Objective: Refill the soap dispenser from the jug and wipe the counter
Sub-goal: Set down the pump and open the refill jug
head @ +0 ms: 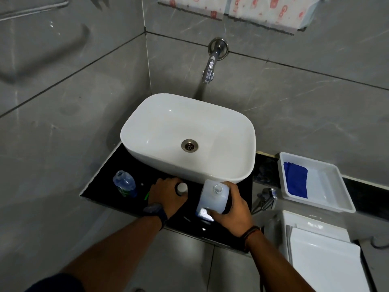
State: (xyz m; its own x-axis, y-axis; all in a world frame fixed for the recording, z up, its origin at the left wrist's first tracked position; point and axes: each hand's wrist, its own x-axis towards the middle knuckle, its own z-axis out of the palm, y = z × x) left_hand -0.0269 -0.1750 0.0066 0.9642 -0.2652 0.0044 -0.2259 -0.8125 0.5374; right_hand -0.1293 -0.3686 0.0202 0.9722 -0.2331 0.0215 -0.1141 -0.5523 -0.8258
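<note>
A translucent white jug (211, 197) stands upright on the black counter (101, 186), its mouth uncapped. My right hand (233, 209) grips the jug's right side. Left of it, my left hand (168, 196) is closed around a small white cap (182, 188) just above the counter. A clear plastic bottle (124, 183) with an open neck and a green label stands at the counter's left end. A blue cloth (295, 179) lies in a white tray (328, 192) to the right.
A white basin (231, 131) fills the back of the counter under a chrome wall tap (209, 68). A chrome spray handle (267, 196) hangs right of the counter. A white toilet tank lid (324, 253) sits at the lower right. Grey tiled walls close in left and behind.
</note>
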